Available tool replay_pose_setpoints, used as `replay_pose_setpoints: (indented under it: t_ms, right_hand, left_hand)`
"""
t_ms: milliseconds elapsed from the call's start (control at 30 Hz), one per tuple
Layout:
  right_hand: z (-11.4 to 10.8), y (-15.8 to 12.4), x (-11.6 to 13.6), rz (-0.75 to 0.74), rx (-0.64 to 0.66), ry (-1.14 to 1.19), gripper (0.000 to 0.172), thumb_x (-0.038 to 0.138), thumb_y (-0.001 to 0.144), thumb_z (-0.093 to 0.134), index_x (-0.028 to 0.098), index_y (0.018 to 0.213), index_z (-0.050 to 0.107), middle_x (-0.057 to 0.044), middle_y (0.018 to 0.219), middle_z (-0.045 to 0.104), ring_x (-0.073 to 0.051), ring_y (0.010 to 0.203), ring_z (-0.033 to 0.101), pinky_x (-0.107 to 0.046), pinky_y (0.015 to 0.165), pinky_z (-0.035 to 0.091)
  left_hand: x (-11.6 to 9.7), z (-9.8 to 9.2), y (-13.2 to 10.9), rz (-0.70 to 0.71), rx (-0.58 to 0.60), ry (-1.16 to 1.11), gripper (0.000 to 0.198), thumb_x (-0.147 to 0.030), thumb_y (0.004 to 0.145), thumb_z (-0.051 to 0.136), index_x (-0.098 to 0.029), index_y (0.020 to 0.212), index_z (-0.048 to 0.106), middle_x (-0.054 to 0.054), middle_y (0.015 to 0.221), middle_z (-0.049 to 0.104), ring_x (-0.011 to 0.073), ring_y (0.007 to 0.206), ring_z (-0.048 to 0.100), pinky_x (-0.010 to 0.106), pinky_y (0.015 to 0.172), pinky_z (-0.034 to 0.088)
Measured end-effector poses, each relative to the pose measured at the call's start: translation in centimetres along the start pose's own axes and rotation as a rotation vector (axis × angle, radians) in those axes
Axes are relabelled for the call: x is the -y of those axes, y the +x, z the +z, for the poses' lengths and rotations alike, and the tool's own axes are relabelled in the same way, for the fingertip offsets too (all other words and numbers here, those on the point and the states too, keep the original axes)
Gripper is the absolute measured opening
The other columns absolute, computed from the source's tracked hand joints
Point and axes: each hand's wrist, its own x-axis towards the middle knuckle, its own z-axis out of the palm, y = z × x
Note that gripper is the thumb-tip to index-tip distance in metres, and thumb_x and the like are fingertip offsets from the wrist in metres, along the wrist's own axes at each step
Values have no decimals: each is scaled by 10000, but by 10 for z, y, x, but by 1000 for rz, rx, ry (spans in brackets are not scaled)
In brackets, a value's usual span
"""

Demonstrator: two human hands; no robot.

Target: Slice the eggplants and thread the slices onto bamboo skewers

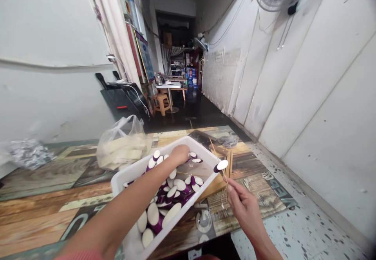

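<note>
A white plastic tub (117,177) holds many slant-cut chunks of purple eggplant (172,193) with white faces. My left hand (179,153) reaches into the tub's far end, beside a few eggplant pieces; its fingers are hidden, so a grip cannot be made out. Outside the tub on the right, my right hand (243,201) pinches a thin bamboo skewer (213,146) between thumb and fingers. One eggplant slice (222,166) is threaded on that skewer, close above the fingertips. Just beyond this hand lie several loose skewers (230,162) on the table.
A clear plastic bag (123,146) with pale contents stands left of the tub. Crumpled silvery material (31,154) lies at the far left of the patterned table (85,170). A grey crumpled bag (228,141) sits near its far edge. A white wall (317,95) runs along the right.
</note>
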Motion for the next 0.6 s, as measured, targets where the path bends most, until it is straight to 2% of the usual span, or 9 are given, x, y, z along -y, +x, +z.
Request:
replay_pose_setpoints:
  t_ms: [67,133,200,267,333,433,500,600]
  right_hand:
    - [-1,-2,0,4,38,-5,448,411,799,537,97,1112,600,40,524,368,-91,468,327,-205,411,271]
    - [-2,-5,-1,10,90,-12,442,404,823,511,104,1139,582,49,518,330,-86,458,291,-206,405,236]
    - [-1,-8,-2,12,131,-18,428,396,842,488,111,1150,572,58,514,292,-83,452,261,-210,405,206]
    - [1,-9,-4,11,154,-18,412,387,854,477,114,1149,571,59,520,282,-83,458,254,-213,412,199]
    - [3,-10,-7,8,169,-24,404,380,859,474,113,1146,570,55,530,296,-83,469,262,-214,422,209]
    - [6,-11,-9,-3,179,-62,397,380,858,476,112,1131,582,47,544,324,-85,483,279,-215,435,227]
    - [7,-13,-9,-4,181,-89,393,381,858,474,114,1123,588,46,543,328,-85,485,281,-215,436,227]
    - [9,-17,-7,2,185,-102,391,382,861,468,117,1124,584,48,543,319,-86,486,275,-215,436,221]
  left_hand:
    - [-3,-4,2,17,-12,-2,117,-164,663,604,-159,746,686,97,852,674,233,844,598,280,751,406]
    - [-5,-12,1,54,-79,-58,142,-211,717,561,-181,785,682,72,868,673,217,843,596,277,747,406]
    - [-8,-20,-5,95,-159,-226,152,-256,742,546,-188,795,670,52,853,670,200,828,596,271,739,412]
    - [-12,-26,-14,63,-189,-510,139,-273,727,573,-173,786,651,45,787,666,182,770,602,261,700,426]
    - [-18,-30,-25,-68,-120,-865,165,-277,703,614,-161,819,627,46,745,660,165,704,605,251,636,440]
    - [-26,-29,-38,-245,55,-1320,229,-290,675,665,-144,842,608,54,731,650,142,631,601,233,561,440]
    - [-27,-26,-40,-288,87,-1438,214,-284,668,682,-120,790,619,44,687,631,102,558,570,200,518,424]
    - [-25,-23,-37,-315,9,-1494,137,-225,697,660,-95,701,616,27,619,608,51,453,500,161,443,382]
